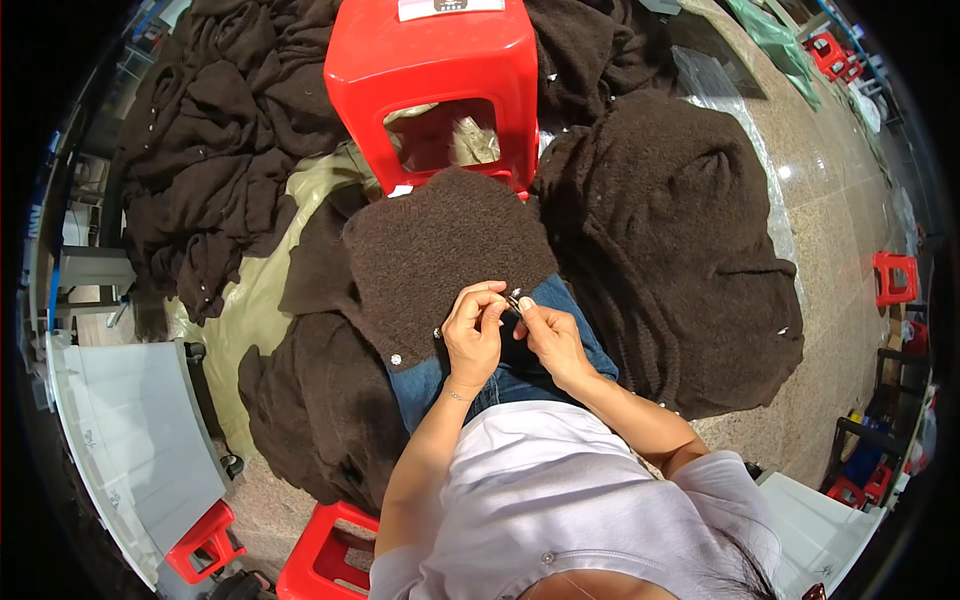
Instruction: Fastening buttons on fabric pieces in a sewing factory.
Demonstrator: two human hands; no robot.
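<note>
A dark brown knitted garment is spread over my lap, on blue jeans. My left hand is closed, thumb and fingers pinching the garment's near edge. Close beside it my right hand is closed around a small dark metal tool, its tip at the left fingertips. The tool is too small and too covered to name. A small white spot shows at the fingertips. Along the garment's edge sit a pale button and another small one by my left hand.
A red plastic stool stands right in front of my knees. Heaps of brown knitwear lie left and right, partly on yellowish plastic sheeting. Another red stool is behind on the left, near a white table.
</note>
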